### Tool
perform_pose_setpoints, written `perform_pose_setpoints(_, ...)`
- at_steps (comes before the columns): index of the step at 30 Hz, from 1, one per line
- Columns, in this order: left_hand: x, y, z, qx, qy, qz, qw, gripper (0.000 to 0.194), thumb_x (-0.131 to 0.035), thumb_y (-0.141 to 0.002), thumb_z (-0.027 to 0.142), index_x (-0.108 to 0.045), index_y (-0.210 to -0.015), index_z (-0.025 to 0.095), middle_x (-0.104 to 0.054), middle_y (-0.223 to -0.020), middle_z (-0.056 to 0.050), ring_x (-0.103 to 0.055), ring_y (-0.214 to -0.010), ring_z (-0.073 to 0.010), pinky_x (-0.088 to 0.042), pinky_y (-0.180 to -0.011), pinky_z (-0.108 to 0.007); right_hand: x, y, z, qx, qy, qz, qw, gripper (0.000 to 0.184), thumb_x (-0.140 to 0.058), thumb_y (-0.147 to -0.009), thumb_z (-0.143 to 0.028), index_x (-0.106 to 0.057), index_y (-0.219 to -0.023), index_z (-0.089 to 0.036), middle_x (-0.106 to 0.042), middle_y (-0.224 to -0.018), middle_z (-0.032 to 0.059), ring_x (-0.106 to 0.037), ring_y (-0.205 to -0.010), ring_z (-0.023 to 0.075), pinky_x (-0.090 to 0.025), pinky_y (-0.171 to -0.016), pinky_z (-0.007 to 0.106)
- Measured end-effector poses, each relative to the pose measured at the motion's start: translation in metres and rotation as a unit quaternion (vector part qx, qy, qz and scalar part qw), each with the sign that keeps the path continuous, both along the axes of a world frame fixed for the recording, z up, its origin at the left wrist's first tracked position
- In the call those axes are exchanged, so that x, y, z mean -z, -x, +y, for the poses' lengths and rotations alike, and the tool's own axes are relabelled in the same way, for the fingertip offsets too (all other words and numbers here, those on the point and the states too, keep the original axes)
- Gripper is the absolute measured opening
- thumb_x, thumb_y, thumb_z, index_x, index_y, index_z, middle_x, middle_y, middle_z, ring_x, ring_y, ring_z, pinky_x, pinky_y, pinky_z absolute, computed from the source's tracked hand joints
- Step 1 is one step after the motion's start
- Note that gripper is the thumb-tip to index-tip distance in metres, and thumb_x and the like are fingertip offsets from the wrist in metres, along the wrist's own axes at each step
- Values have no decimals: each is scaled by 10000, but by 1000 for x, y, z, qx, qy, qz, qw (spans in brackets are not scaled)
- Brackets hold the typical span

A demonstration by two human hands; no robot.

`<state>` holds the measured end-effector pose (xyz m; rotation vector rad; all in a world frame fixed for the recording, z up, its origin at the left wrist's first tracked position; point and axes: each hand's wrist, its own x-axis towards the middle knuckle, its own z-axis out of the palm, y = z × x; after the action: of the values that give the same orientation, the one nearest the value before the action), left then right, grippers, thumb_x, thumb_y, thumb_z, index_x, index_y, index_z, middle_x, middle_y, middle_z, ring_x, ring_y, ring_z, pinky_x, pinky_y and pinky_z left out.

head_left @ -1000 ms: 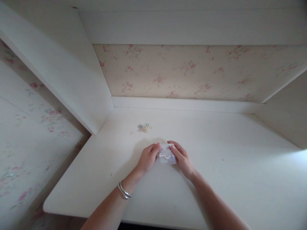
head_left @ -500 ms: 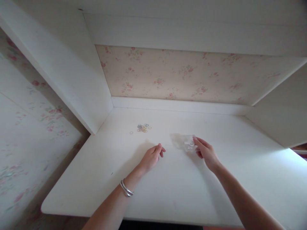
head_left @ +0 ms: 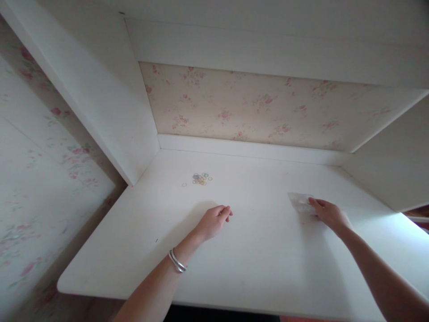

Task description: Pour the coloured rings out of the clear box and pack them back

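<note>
My right hand (head_left: 330, 214) pinches one edge of a small clear plastic bag (head_left: 303, 202) with white print, low over the right part of the white table. My left hand (head_left: 214, 220) is over the middle of the table with its fingers curled together. Whatever may be inside those fingers is hidden. Beyond my left hand, to its upper left, several thin rings (head_left: 200, 180) in yellowish, grey and greenish tones lie in a loose cluster. One pale ring (head_left: 184, 184) lies slightly apart on the left.
The white table (head_left: 248, 264) has a rounded front left corner. A white panel (head_left: 100, 103) rises at the left, and a low ledge (head_left: 254, 150) runs along the back below flowered wallpaper. A small dark sliver (head_left: 156, 240) lies left of my left forearm.
My hands were together on the plastic bag and have since parted. The right hand has carried the bag to the right. My left hand, off the bag, has curled and stays near the middle.
</note>
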<state>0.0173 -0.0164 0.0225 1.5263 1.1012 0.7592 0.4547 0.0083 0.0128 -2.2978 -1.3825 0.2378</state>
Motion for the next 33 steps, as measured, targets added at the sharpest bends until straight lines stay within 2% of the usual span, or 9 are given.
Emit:
perform_pose_setpoints(5,0,0,0,13,-5,12,1000,519,-318,-867,558,-633,-842,147,-587,-714,-15,-435,-553,-111,-333,-551,-239,6,-12,5,-41,62,-131,989,489,-387,-825,-511,-718,-893,-157,-663,-889,197,-603,-808,324,-379,-645,378)
perform_pose_setpoints(10,-2,1,0,25,-8,23,999,477,-322,-881,512,-626,-856,145,-596,-733,-13,-459,-582,-110,-343,-557,-228,-9,11,-1,22,21,-175,984,473,-367,-833,-504,-685,-960,-178,-638,-996,184,-584,-813,304,-373,-636,375)
perform_pose_setpoints(13,-2,1,0,30,-17,37,999,431,-356,-876,482,-631,-845,152,-595,-720,-3,-469,-589,-109,-348,-570,-227,-26,55,-10,25,-68,-167,983,427,-366,-849,-495,-669,-928,-205,-642,-1008,148,-573,-807,272,-379,-652,359)
perform_pose_setpoints(16,-2,1,0,31,-28,56,998,387,-389,-868,453,-637,-839,157,-592,-699,4,-482,-593,-112,-352,-578,-229,-35,121,-20,-63,-145,-92,983,379,-404,-850,-489,-645,-848,-197,-657,-881,90,-572,-746,211,-388,-678,310)
perform_pose_setpoints(21,-1,0,0,19,-58,71,996,330,-408,-868,412,-630,-885,169,-621,-745,-6,-538,-678,-137,-390,-635,-243,-25,237,-33,-181,-93,77,976,454,-366,-877,-530,-593,-686,-186,-553,-562,-5,-489,-539,130,-325,-532,232)
perform_pose_setpoints(24,2,1,1,12,-74,71,995,242,-414,-860,296,-613,-944,186,-651,-833,-14,-576,-759,-151,-421,-697,-255,-11,285,-36,-270,-67,153,948,480,-347,-894,-512,-541,-601,-185,-510,-519,-19,-461,-511,114,-298,-497,223)
perform_pose_setpoints(26,4,2,2,2,-89,69,994,230,-402,-841,202,-599,-959,195,-662,-897,-18,-590,-837,-156,-430,-766,-263,-3,303,-38,-318,-68,194,926,433,-342,-908,-476,-565,-677,-186,-568,-600,-7,-494,-552,116,-329,-529,218)
perform_pose_setpoints(28,5,2,3,-3,-97,67,993,253,-394,-824,149,-589,-974,205,-663,-942,-18,-593,-892,-155,-430,-815,-264,2,309,-39,-322,-70,214,919,399,-358,-908,-461,-569,-708,-188,-578,-624,-4,-499,-559,115,-339,-540,218)
perform_pose_setpoints(33,7,1,3,13,-96,72,993,257,-406,-815,125,-592,-966,219,-663,-943,-12,-600,-885,-152,-446,-820,-266,7,302,-40,-336,-64,253,905,371,-392,-905,-435,-551,-686,-182,-547,-608,-14,-471,-552,106,-336,-536,220)
